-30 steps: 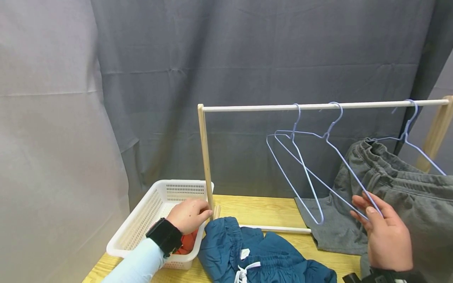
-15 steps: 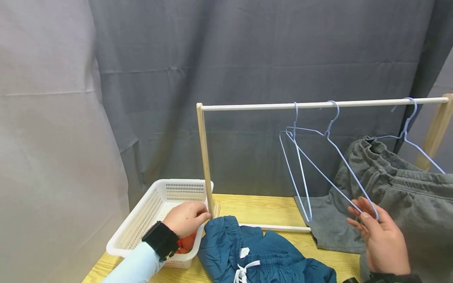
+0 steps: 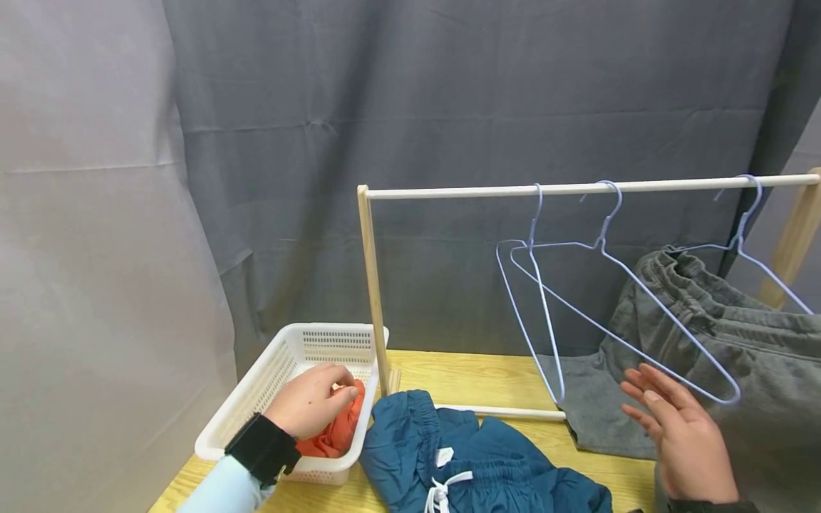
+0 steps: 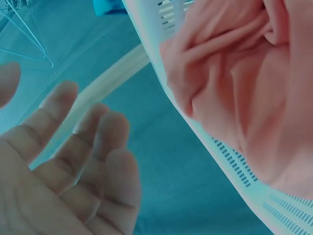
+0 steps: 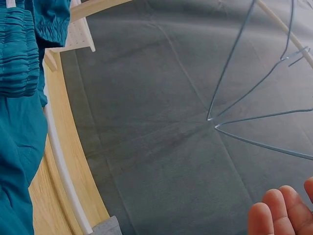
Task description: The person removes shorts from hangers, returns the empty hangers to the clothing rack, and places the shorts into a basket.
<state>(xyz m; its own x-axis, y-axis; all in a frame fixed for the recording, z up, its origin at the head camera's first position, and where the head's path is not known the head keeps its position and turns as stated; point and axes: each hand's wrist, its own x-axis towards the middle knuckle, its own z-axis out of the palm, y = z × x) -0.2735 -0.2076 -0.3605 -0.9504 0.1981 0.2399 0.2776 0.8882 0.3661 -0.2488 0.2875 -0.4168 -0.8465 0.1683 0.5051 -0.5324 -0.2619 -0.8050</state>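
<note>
My left hand (image 3: 314, 402) is over the white basket (image 3: 330, 342), its fingers loosely bent with nothing between them. Beneath it lies crumpled red cloth (image 3: 336, 431) inside the basket; in the left wrist view the fingers (image 4: 117, 132) show apart from that cloth. My right hand (image 3: 686, 434), fingers extended and palm turned inward, is just below the bottom wire of a pale blue wire hanger (image 3: 730, 400) hanging from the rack's rail. Left of it hangs another bare hanger (image 3: 560, 400), overlapping it in the head view.
Blue drawstring shorts (image 3: 507, 470) lie on the wooden table (image 3: 474, 363) between the hands. Grey sweatpants (image 3: 757, 363) hang at the right by a third hanger (image 3: 740, 235). The rack's left post (image 3: 372, 285) rises beside the basket; its rail (image 3: 449, 193) spans above.
My right hand has let go of the hanger's corner, which has swung right. My left hand has moved left and back from the rack post to over the red cloth.
</note>
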